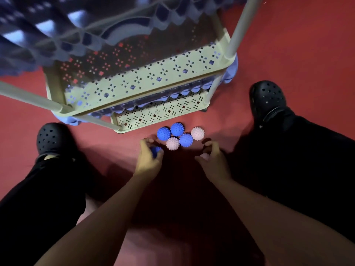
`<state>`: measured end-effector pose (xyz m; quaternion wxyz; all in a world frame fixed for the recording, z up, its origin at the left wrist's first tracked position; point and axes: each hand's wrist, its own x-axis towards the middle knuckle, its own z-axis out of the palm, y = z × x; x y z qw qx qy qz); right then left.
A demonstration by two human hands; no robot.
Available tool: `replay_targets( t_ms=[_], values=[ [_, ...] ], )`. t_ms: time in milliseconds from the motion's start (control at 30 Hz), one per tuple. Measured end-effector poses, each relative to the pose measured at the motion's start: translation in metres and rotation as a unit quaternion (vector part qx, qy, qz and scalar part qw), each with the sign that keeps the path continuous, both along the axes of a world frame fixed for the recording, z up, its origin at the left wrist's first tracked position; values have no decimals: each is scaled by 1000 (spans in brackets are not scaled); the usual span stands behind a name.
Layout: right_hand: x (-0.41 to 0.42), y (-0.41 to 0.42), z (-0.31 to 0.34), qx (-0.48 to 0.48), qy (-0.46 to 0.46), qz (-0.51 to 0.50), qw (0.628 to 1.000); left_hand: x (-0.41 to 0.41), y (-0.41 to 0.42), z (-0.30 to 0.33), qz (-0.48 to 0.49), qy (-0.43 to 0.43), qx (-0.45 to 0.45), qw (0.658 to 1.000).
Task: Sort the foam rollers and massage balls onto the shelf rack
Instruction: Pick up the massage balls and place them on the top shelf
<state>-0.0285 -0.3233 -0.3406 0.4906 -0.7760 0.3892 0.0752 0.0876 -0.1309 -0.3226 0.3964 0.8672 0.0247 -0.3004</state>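
Note:
Several spiky massage balls lie in a cluster on the red floor in front of the shelf rack (134,96): three blue balls (163,133) (177,129) (186,140) and two pink balls (172,143) (197,133). My left hand (148,160) grips another blue ball (156,150), just left of the cluster. My right hand (213,160) curls around another pink ball (204,156), just right of it. No foam roller is clearly visible.
The cream rack has perforated tiers with blue scalloped trim and grey posts (238,25). My feet in black clogs (51,138) (268,98) stand on either side of the balls. A blurred blue tier (57,25) fills the top left.

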Motion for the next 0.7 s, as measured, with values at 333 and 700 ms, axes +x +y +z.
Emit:
replay_targets(
  t_ms=[333, 700],
  values=[
    [50, 4, 23, -90, 102, 200, 970, 6, -25, -9, 163, 218, -55, 961],
    [53, 2, 4, -72, 119, 220, 966, 6, -36, -13, 169, 234, -79, 954]
  ],
)
